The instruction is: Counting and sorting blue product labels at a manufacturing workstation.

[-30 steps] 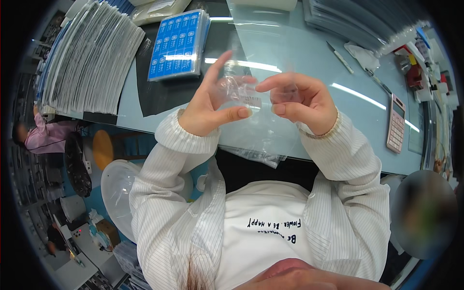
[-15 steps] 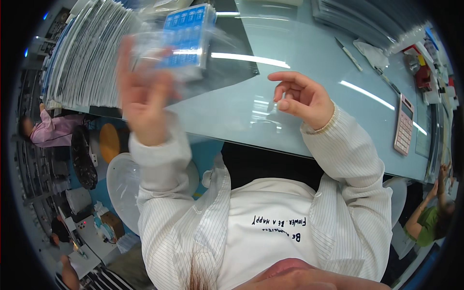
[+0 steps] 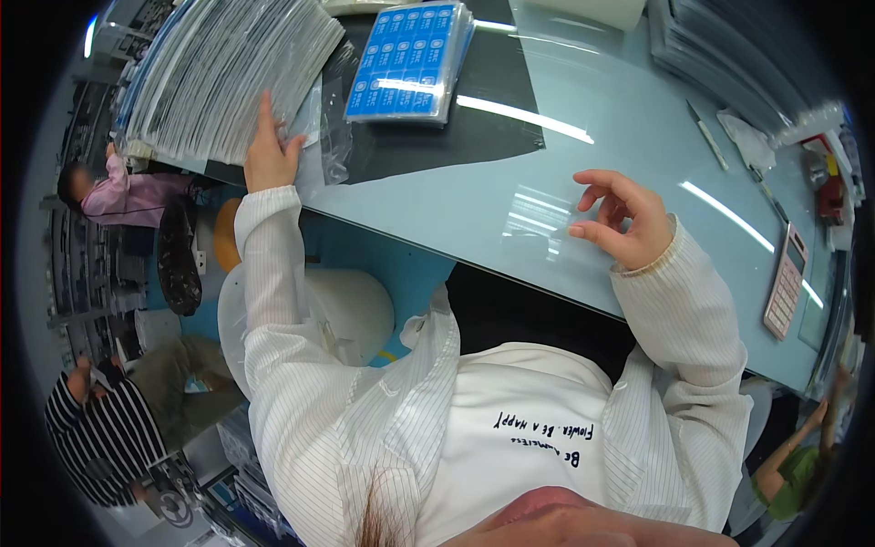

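Observation:
My left hand (image 3: 271,157) lies at the near right end of a long row of thin, pale, plastic-wrapped packs (image 3: 219,87). Its index finger is stretched out against them and the thumb stands apart. Beside that thumb is a crumpled piece of clear plastic film (image 3: 334,150); whether my fingers touch it, I cannot tell. A stack of blue printed sheets (image 3: 399,64) with a glossy surface rests on a dark mat (image 3: 492,128), right of the row. My right hand (image 3: 629,219) hovers above the glass tabletop with curled fingers, thumb and index apart, nothing visible between them.
Toward the right lie a pen-like knife (image 3: 707,135), a white crumpled wrapper (image 3: 746,139) and a pink calculator (image 3: 786,287). Clear plastic sheets (image 3: 729,64) are piled at the far right. A white bin (image 3: 351,310) stands below the table edge. Other people sit at both sides.
My left hand, blurred over the blue stack with clear plastic before, has moved left to the row of packs. My right hand keeps nearly the same pose. The whole view has shifted somewhat.

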{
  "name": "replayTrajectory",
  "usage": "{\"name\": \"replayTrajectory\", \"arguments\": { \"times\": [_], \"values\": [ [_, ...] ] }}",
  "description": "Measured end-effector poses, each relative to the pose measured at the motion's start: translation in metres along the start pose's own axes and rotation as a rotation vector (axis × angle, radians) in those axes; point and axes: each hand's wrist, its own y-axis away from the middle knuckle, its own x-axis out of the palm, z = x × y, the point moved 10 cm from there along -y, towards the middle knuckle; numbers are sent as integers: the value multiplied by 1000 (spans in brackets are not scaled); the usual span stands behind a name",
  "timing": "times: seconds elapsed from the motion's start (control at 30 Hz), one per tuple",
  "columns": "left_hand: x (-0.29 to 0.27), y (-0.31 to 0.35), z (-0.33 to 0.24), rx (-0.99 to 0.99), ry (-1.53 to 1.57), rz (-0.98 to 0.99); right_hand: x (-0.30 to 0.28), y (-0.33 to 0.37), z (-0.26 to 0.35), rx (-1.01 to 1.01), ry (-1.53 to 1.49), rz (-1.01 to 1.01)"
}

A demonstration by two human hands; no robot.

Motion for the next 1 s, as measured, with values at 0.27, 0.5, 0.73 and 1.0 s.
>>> {"name": "replayTrajectory", "arguments": {
  "times": [0.27, 0.5, 0.73, 1.0],
  "values": [
    [-71, 18, -11, 201, 154, -15, -19, -9, 28, -195, 188, -45],
    [-3, -3, -87, 179, 636, 491, 22, -79, 1, 3, -403, -74],
    [109, -71, -77, -317, 921, 684, 101, -114, 40, 166, -740, 34],
    [154, -98, -55, -484, 1161, 914, 129, -168, 10, -4, -871, -345]
  ]
}}
